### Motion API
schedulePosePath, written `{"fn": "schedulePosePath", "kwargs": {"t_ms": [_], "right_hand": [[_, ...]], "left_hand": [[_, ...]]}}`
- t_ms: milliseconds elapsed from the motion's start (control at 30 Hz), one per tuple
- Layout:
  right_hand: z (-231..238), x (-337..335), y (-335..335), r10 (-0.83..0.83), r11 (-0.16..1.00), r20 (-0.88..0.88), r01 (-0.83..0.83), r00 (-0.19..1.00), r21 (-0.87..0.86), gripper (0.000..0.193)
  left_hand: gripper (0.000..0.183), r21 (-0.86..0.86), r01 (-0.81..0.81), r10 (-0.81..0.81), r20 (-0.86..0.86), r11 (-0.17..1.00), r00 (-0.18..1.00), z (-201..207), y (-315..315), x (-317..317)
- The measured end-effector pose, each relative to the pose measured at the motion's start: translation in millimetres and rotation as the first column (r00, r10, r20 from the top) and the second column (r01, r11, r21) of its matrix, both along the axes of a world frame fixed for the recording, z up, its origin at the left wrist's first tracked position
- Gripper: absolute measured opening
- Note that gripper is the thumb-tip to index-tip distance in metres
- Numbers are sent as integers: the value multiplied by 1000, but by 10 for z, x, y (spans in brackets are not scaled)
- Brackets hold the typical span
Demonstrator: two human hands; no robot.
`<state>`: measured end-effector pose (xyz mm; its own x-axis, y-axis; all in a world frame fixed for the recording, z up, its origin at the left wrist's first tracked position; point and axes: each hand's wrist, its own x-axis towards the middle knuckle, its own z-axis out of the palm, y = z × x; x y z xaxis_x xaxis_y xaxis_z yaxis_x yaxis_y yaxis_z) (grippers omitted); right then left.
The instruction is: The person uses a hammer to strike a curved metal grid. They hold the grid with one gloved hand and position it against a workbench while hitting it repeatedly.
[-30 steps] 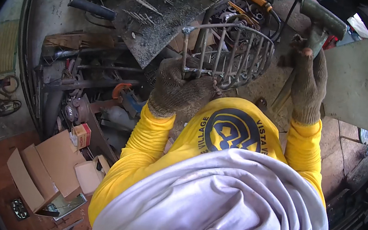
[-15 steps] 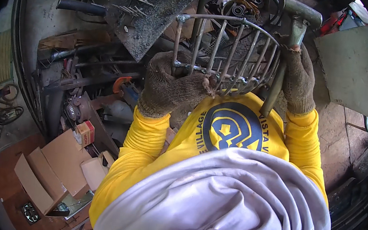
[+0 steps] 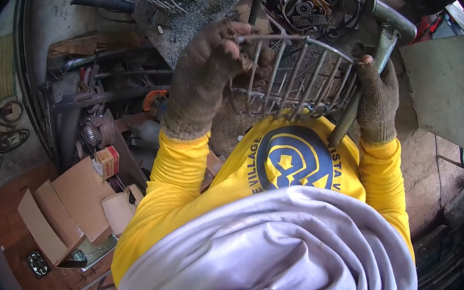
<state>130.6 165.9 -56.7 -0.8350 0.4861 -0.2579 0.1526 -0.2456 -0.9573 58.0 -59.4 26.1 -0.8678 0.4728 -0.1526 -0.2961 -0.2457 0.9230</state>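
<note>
A curved cage of welded metal rods [image 3: 295, 71] is held up in front of my chest. My left hand [image 3: 197, 86], in a dirty brown knit glove with bare fingertips, is closed round the cage's upper left corner. On the other side, my gloved right hand [image 3: 377, 105] grips a hammer [image 3: 385, 47] with its thick metal head up and its handle slanting down past the cage. The right fingers lie close to the cage's right end; whether they touch it I cannot tell.
A dark worktable [image 3: 165, 26] bearing thin rods and grit lies ahead. Beyond the cage are cables and metal parts [image 3: 304, 8]. A grey sheet panel [image 3: 453, 85] stands at right. Lower left are an open cardboard box [image 3: 74, 207] and a small red-and-white box [image 3: 107, 161].
My left hand has shifted from the cage's lower left side up to its upper left corner. The hammer and right hand have moved slightly; the cage has tipped and shifted a little right.
</note>
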Motion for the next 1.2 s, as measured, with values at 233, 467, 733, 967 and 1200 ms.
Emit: {"fn": "schedulePosePath", "kwargs": {"t_ms": [233,467,733,967,1200], "right_hand": [[43,20,-28,-9,996,-88,17,996,83,30],[12,35,-9,-32,990,-114,47,993,131,27],[-42,27,17,-84,996,-152,78,985,-47,29],[-31,6,26,-102,994,-59,104,993,26,30],[-76,-28,39,-86,996,-16,86,996,-4,32]], "left_hand": [[22,-416,-117,36,-198,902,980,-11,1,-101],[20,-439,-82,-20,-222,895,975,-21,-9,-131],[20,-105,-39,45,56,994,997,-308,-160,-189],[23,-224,147,-141,43,963,989,-251,-112,122],[18,-186,78,-75,22,979,997,-331,-97,149]]}}
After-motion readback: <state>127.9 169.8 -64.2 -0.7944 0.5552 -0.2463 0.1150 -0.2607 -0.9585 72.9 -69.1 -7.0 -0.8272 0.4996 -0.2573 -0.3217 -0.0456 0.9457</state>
